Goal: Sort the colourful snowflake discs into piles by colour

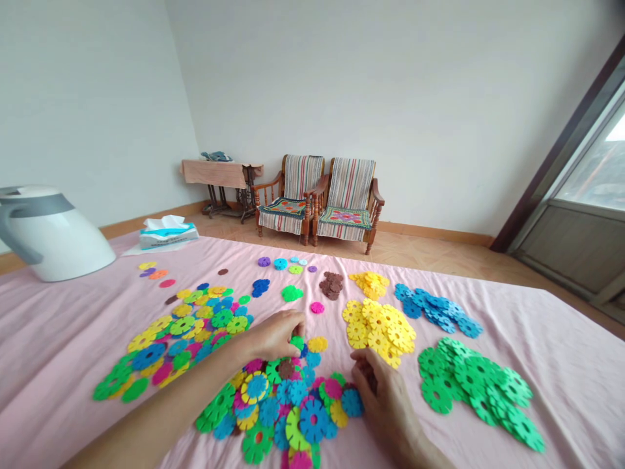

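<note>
My left hand (pixel 277 333) is above the top edge of a mixed pile of plastic snowflake discs (pixel 269 412). Its fingers are bent and closed around a small green snowflake disc (pixel 297 342), seen between thumb and fingertips. My right hand (pixel 385 397) hovers at the pile's right edge, beside a blue disc (pixel 352 402). Its fingers are loosely curled, with a gap between thumb and forefinger and nothing visible there. Just beyond it lies a heap of yellow discs (pixel 381 326). Green discs (pixel 478 381) are heaped to its right.
Another mixed pile (pixel 181 326) spreads at left. Farther back are blue discs (pixel 439 309), brown discs (pixel 331 285), smaller yellow discs (pixel 370 284) and dark blue discs (pixel 260 287). A white kettle (pixel 68 234) and tissue pack (pixel 168 234) stand on the pink cloth (pixel 527 312). Two armchairs (pixel 346 195) are beyond.
</note>
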Demonstrator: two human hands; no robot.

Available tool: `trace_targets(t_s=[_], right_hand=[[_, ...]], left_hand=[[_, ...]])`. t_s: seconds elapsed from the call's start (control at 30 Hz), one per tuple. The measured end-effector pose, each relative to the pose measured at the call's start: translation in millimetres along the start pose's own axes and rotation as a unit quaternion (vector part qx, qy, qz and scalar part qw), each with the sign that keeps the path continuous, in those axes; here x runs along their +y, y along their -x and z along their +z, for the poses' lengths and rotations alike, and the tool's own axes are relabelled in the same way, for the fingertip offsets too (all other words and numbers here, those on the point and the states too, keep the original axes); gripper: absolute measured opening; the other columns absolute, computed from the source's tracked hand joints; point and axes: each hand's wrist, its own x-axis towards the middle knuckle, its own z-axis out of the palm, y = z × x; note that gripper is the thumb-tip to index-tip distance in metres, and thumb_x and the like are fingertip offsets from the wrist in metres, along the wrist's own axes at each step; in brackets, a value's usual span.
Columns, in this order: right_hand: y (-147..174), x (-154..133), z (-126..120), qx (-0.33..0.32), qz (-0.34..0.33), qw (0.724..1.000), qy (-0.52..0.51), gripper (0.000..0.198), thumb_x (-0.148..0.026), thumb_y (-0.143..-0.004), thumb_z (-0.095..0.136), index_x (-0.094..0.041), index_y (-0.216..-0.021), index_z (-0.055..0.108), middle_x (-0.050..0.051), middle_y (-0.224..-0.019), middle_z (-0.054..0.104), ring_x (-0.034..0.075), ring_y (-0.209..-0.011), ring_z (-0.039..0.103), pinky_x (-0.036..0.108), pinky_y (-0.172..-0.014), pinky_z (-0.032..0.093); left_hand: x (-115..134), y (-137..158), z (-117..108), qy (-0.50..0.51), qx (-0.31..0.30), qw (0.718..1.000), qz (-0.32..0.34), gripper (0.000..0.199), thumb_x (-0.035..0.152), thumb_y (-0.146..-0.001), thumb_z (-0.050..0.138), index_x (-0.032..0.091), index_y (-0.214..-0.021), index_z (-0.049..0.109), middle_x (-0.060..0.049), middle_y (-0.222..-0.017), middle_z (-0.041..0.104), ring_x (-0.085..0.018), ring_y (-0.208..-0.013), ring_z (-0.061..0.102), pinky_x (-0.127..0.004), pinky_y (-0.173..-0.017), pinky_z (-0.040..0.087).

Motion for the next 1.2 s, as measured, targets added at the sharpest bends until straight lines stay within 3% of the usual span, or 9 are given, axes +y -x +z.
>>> trace_targets(t_s=[0.13, 0.37, 0.53, 0.67, 0.8, 0.9, 1.2], right_hand=[[0.0, 1.2, 0.7, 0.006, -0.005, 1.0, 0.005, 0.022, -0.028, -0.087, 0.042, -0.019, -0.096, 0.059, 0.003, -0.073, 0.064, 0.016, -0.065, 0.061, 0.024, -0.057, 0.045], [0.6, 1.7, 0.4, 0.003, -0.003, 1.0, 0.013, 0.022, -0.028, -0.088, 0.04, -0.018, -0.096, 0.059, 0.003, -0.074, 0.064, 0.016, -0.066, 0.061, 0.024, -0.056, 0.045], [0.3, 1.7, 0.8, 0.003, -0.004, 1.0, 0.014, 0.022, -0.028, -0.088, 0.04, -0.019, -0.096, 0.059, 0.003, -0.074, 0.064, 0.016, -0.067, 0.061, 0.024, -0.057, 0.044], [0.0, 1.0, 0.2, 0.001, -0.003, 1.0, 0.012, 0.021, -0.025, -0.087, 0.042, -0.019, -0.096, 0.059, 0.002, -0.074, 0.064, 0.016, -0.067, 0.06, 0.024, -0.059, 0.045], [0.6, 0.5, -1.2, -0.005, 0.004, 1.0, 0.012, 0.02, -0.025, -0.086, 0.042, -0.02, -0.096, 0.059, 0.001, -0.074, 0.063, 0.015, -0.066, 0.061, 0.025, -0.059, 0.045], [0.3, 1.2, -1.2, -0.006, 0.001, 1.0, 0.012, 0.019, -0.025, -0.087, 0.042, -0.02, -0.096, 0.058, 0.001, -0.074, 0.063, 0.016, -0.067, 0.061, 0.025, -0.06, 0.045], [-1.3, 2.6, 0.6, 0.004, -0.007, 1.0, 0.004, 0.021, -0.026, -0.087, 0.042, -0.019, -0.095, 0.059, 0.002, -0.074, 0.064, 0.016, -0.067, 0.061, 0.025, -0.06, 0.047]], left_hand=[[-7.6, -10.2, -5.6, 0.037, 0.011, 0.999, -0.009, 0.013, 0.013, -0.057, 0.063, 0.018, -0.067, 0.056, 0.006, -0.059, 0.054, -0.012, -0.058, 0.053, -0.019, -0.05, 0.036], [-61.0, -61.9, -23.5, 0.036, 0.22, 0.966, -0.132, 0.008, 0.014, -0.066, 0.058, 0.018, -0.072, 0.056, 0.001, -0.068, 0.062, -0.014, -0.068, 0.061, -0.022, -0.06, 0.045], [-76.2, -67.8, -20.8, 0.023, 0.26, 0.951, -0.166, 0.012, 0.012, -0.064, 0.06, 0.018, -0.073, 0.058, 0.0, -0.07, 0.064, -0.016, -0.068, 0.062, -0.022, -0.061, 0.045], [-61.9, -49.4, -18.0, 0.009, 0.222, 0.968, -0.12, 0.01, 0.014, -0.067, 0.058, 0.019, -0.076, 0.061, 0.0, -0.072, 0.065, -0.015, -0.071, 0.061, -0.023, -0.065, 0.045], [-34.1, -24.5, -15.2, 0.009, 0.091, 0.995, -0.024, 0.01, 0.016, -0.065, 0.06, 0.018, -0.073, 0.065, 0.001, -0.071, 0.064, -0.015, -0.068, 0.059, -0.021, -0.062, 0.043], [-17.1, -10.2, -10.9, -0.001, 0.027, 1.0, 0.016, 0.018, 0.014, -0.06, 0.064, 0.02, -0.077, 0.066, 0.001, -0.077, 0.062, -0.014, -0.065, 0.056, -0.021, -0.058, 0.04], [-9.0, -7.0, -7.6, -0.021, 0.006, 0.999, 0.028, 0.021, 0.01, -0.057, 0.058, 0.02, -0.076, 0.054, 0.002, -0.078, 0.052, -0.014, -0.066, 0.05, -0.022, -0.057, 0.035]])
